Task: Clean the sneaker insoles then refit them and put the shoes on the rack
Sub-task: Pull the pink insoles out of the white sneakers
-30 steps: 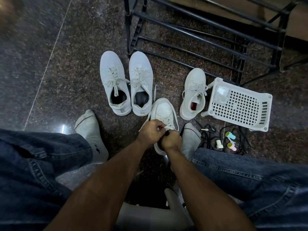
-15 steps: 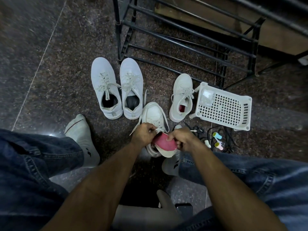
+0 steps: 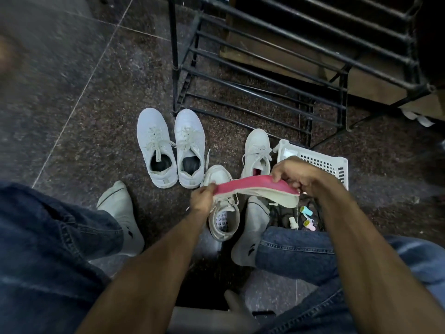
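The black rack [image 3: 277,75] occupies the upper right of the frame. Four white sneakers [image 3: 156,148] stand on the floor [image 3: 72,104] at centre. Above the nearest sneaker [image 3: 222,213], the pink insole [image 3: 255,186] spans both hands: left hand [image 3: 201,198] pinches one end, right hand [image 3: 292,173] grips the other.

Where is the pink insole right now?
Head view, centre-right: the pink insole is held between left hand and right hand, above the open sneaker.

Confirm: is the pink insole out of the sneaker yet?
Out. Both hands hold the insole above the sneaker, whose bare dotted footbed shows.
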`<state>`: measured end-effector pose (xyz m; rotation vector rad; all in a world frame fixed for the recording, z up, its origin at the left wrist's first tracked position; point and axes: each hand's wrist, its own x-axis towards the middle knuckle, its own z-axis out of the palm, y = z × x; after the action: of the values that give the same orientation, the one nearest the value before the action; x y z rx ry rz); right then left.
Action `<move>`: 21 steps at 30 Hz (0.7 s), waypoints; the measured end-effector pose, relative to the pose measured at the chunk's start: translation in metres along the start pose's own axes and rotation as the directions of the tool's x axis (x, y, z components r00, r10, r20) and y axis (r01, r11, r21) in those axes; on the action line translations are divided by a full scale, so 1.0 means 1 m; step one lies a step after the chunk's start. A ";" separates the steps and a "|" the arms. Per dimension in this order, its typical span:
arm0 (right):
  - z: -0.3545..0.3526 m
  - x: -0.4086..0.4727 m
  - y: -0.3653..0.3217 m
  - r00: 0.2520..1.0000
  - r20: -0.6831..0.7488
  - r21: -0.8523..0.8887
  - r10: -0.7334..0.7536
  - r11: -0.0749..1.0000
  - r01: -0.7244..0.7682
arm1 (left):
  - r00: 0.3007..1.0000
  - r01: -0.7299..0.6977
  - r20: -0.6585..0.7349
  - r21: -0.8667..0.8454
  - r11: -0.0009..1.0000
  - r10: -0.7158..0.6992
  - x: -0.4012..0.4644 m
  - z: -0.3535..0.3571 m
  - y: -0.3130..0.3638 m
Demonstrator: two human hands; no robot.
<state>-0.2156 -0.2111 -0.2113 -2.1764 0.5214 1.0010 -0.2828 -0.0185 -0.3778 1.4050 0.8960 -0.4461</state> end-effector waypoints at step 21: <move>0.165 0.055 0.062 0.974 -0.228 -0.369 -0.009 0.926 -0.078 | 0.986 0.110 -0.130 0.034 0.993 -0.105 0.016 -0.055 -0.015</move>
<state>-0.3016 -0.1397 -0.3580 -2.6547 0.5050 0.9354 -0.2990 0.0359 -0.3952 1.4395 1.0757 -0.4616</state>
